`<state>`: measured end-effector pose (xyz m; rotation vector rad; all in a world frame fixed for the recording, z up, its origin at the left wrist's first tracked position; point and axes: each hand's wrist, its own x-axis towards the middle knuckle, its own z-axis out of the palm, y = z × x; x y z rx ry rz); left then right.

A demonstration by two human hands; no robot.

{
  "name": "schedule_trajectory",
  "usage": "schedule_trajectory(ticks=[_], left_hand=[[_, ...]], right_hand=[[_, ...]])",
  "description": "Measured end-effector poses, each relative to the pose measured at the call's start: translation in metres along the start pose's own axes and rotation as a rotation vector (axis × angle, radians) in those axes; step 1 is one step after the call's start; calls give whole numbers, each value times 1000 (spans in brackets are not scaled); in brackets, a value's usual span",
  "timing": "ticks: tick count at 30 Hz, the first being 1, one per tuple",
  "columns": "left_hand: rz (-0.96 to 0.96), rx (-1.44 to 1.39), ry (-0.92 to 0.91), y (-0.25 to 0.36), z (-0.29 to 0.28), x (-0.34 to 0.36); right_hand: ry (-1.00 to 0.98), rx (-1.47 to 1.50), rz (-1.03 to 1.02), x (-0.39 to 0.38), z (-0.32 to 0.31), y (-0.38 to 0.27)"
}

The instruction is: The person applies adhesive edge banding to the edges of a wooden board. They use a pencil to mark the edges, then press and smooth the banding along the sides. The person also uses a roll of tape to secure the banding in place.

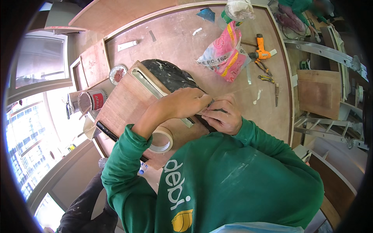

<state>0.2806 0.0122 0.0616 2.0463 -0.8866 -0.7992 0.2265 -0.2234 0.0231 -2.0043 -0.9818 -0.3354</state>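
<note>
My left hand [184,103] and my right hand [223,115] meet in front of my chest, fingertips pinched close together. Something small and dark shows between them, too hidden to name. Beneath my left wrist lies a wooden board [126,101] with a pale strip [149,83] along its raised edge, its end reaching under my hands. A wide roll of masking tape [161,140] sits on the wood beside my left forearm. Black cloth with white paint spots [167,72] bulges up just beyond my left hand.
On the broad wooden panel lie a pink-and-white plastic bag [225,54], an orange cordless drill [262,47], pliers [266,79] and a slim wooden-handled tool [276,95]. Left are a paint can [93,100] and a round tub [117,74]. Right are aluminium ladders [330,50] and another person [299,15].
</note>
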Motion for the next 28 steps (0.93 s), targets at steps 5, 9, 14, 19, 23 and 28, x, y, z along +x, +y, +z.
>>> schedule_trajectory(ticks=[5, 9, 14, 19, 23, 28], left_hand=[[-276, -76, -89, 23, -7, 7], [-160, 248, 106, 26, 12, 7], [-216, 300, 316, 40, 12, 15], [-207, 462, 473, 44, 11, 21], [-215, 549, 578, 34, -18, 13], [-193, 316, 689, 24, -66, -40]], right_hand=[[-9, 43, 47, 5, -4, -4], [-31, 66, 109, -3, -7, -7], [4, 93, 241, -8, -7, -5], [41, 196, 455, -16, -6, -4], [43, 192, 407, -7, -9, -11], [138, 376, 694, -12, -9, -10]])
